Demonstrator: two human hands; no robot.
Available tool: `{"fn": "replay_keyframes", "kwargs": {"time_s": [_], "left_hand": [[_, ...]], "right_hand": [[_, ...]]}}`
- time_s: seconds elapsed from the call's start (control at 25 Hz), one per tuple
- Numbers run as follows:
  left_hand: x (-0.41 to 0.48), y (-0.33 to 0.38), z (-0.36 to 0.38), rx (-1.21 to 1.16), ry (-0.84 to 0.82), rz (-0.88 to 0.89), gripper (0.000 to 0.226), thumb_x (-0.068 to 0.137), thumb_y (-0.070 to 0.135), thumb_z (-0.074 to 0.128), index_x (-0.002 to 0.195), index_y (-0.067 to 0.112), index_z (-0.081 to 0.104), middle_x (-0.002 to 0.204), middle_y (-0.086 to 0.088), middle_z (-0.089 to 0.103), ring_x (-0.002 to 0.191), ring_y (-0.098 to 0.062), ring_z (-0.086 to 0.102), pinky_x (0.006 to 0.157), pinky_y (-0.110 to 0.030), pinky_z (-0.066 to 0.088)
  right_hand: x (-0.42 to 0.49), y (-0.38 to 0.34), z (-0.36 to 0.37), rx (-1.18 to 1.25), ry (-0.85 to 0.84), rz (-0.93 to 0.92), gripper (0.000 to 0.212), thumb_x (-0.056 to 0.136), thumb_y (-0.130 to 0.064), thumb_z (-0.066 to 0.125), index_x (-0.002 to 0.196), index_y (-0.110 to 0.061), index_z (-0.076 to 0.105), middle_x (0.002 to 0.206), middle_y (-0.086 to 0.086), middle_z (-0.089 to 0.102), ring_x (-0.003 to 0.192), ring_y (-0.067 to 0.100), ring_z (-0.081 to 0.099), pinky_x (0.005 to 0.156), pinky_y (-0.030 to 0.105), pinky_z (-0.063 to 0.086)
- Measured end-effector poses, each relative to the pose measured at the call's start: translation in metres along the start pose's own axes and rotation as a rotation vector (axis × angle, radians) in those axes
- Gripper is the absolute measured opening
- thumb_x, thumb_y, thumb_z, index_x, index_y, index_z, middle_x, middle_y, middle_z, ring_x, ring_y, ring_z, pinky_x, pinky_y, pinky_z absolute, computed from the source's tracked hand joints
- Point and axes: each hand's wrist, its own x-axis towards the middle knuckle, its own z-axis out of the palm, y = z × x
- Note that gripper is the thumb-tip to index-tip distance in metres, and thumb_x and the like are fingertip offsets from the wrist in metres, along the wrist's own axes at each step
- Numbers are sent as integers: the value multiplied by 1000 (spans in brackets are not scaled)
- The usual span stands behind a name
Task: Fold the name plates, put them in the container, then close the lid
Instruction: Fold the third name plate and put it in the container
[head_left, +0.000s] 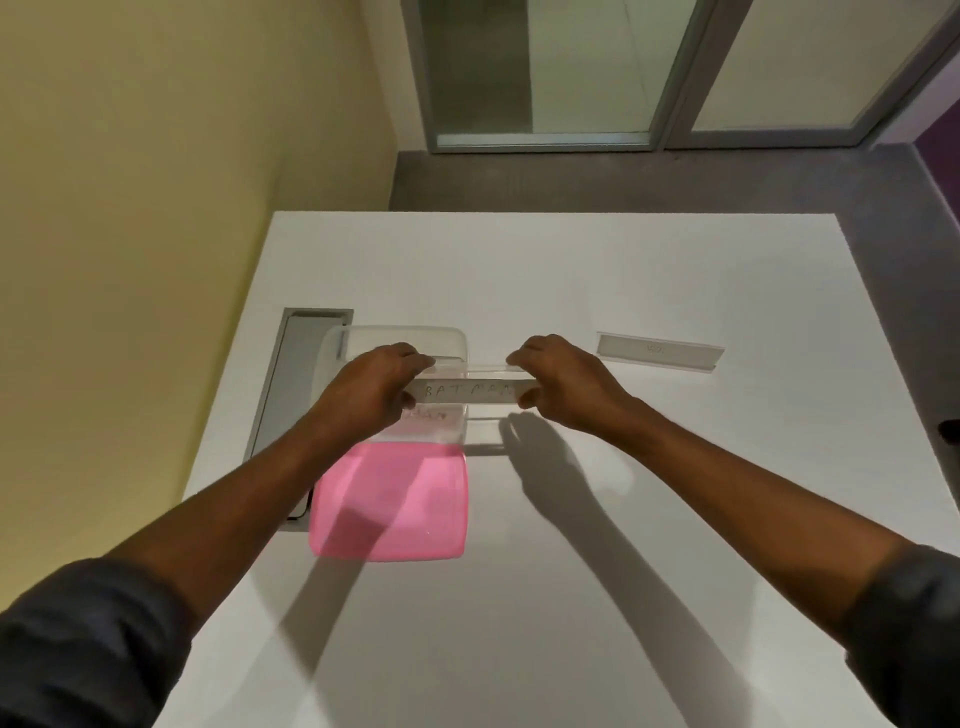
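Observation:
Both hands hold a clear name plate (470, 389) with a white paper strip reading "BATMAN". My left hand (376, 387) grips its left end and my right hand (558, 382) grips its right end. The plate hangs over the right rim of a clear plastic container (400, 335) on the white table. Another lettered plate (431, 415) shows faintly inside the container. The pink lid (389, 501) lies flat on the table just in front of the container. A further name plate (660, 352) lies on the table to the right.
A grey recessed cable tray (291, 395) runs along the white table's (623, 519) left edge, beside the container. A yellow wall stands on the left. Grey floor and glass doors lie beyond the table's far edge.

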Motion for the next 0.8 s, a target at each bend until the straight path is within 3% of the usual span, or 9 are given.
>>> {"fn": "replay_keyframes", "kwargs": {"time_s": [0.28,0.52,0.8], "left_hand": [[-8,-76,-18,45,17,-41,68,82,-2,85,145,11,65,135,-11,71,116,-35,71,93,-48,62],[0,-109,-8,79,-23,-80,61,81,-2,84,139,8,70,132,-13,73,118,-38,70,95,-49,60],[16,-119,15,186,-87,-91,36,93,-3,69,128,5,72,121,-13,70,113,-33,66,84,-49,63]], "right_hand": [[72,-53,17,-48,-10,-48,49,91,-18,81,136,-10,63,128,7,65,124,30,57,86,47,59],[108,-73,41,-172,-35,-80,34,93,-17,77,121,-4,62,120,10,63,111,33,61,75,42,59],[136,-75,61,-270,-103,-74,27,90,-11,77,112,-1,62,112,14,65,100,35,65,66,40,53]]}}
